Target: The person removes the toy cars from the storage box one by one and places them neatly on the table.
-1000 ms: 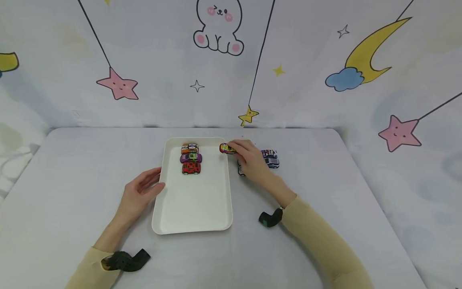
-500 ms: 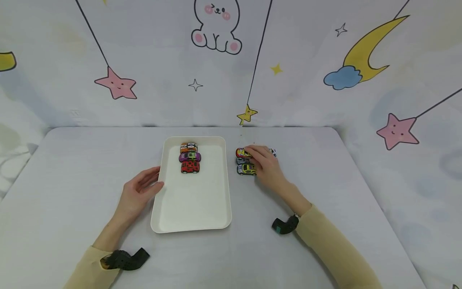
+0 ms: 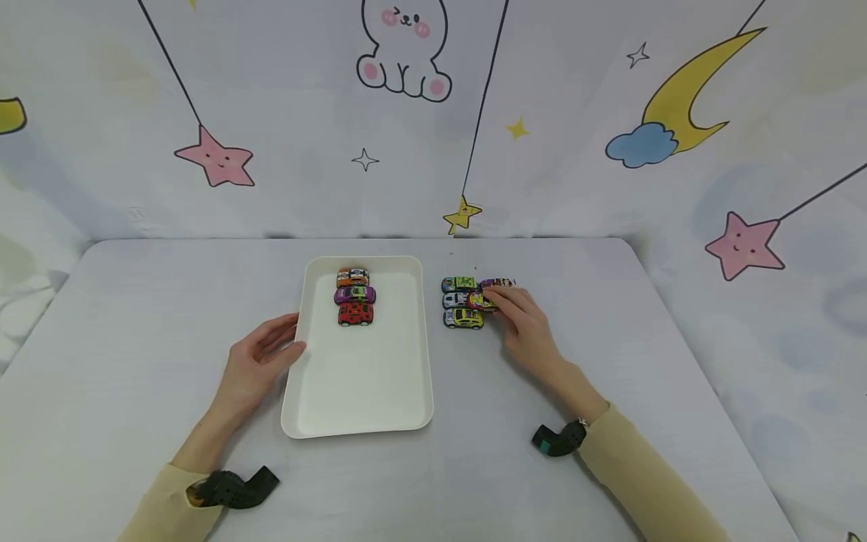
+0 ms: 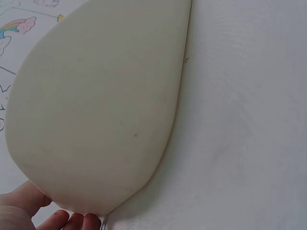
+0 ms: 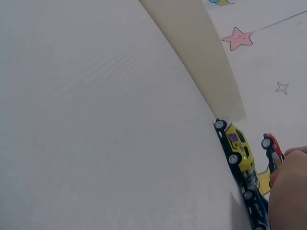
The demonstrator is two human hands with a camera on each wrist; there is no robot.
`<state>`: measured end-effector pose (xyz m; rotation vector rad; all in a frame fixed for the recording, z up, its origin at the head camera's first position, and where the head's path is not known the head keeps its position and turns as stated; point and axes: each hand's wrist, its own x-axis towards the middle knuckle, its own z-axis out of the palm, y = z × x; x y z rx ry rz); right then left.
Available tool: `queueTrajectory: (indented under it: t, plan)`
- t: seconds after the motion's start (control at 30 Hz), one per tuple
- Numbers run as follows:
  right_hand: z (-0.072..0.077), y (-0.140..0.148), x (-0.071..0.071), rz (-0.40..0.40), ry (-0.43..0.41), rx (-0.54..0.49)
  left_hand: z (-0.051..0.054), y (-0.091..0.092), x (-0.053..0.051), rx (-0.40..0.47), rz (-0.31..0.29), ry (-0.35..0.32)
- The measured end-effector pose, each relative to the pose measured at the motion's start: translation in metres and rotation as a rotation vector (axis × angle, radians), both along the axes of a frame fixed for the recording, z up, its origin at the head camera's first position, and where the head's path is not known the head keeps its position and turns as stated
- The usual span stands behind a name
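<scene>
My left hand (image 3: 260, 361) holds the left rim of a white rectangular tray (image 3: 359, 406), thumb over the edge, fingers against the outer wall (image 4: 96, 120). Inside the tray, an orange-and-white toy car (image 3: 353, 277), a purple one (image 3: 354, 295) and a red one with dark spots (image 3: 355, 314) sit in a column. Right of the tray, my right hand (image 3: 531, 331) pinches a red-and-yellow toy car (image 3: 479, 301). In the right wrist view that red car (image 5: 273, 149) is raised beside a yellow car (image 5: 238, 148). The fingers partly hide it.
On the table beside the tray stand a green car (image 3: 459, 284), a silver-blue car (image 3: 454, 300), a yellow car (image 3: 463, 318) and a purple-and-white car (image 3: 497, 283). Others may be hidden by the hand. A cartoon-printed backdrop (image 3: 284, 150) rises behind the table.
My right hand has moved right from the tray's upper right edge to the cars beside it, carrying the red-and-yellow car, and then slightly nearer. My left hand stays on the tray.
</scene>
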<state>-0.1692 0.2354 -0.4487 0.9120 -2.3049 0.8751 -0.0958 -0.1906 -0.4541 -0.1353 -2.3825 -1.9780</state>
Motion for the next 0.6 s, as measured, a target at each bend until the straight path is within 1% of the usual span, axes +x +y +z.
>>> queueTrajectory:
  t: [0.17, 0.4, 0.6]
  plan:
    - [-0.003, 0.009, 0.005, 0.0, 0.004, 0.009, 0.001, 0.0, 0.0, -0.011, 0.006, 0.002]
    - [-0.004, 0.015, 0.011, -0.008, -0.044, 0.039, 0.002, 0.0, 0.0, -0.01, 0.007, 0.002]
    - [-0.008, 0.022, 0.014, -0.005, -0.02, 0.037, 0.001, 0.0, 0.0, 0.004, -0.004, 0.006]
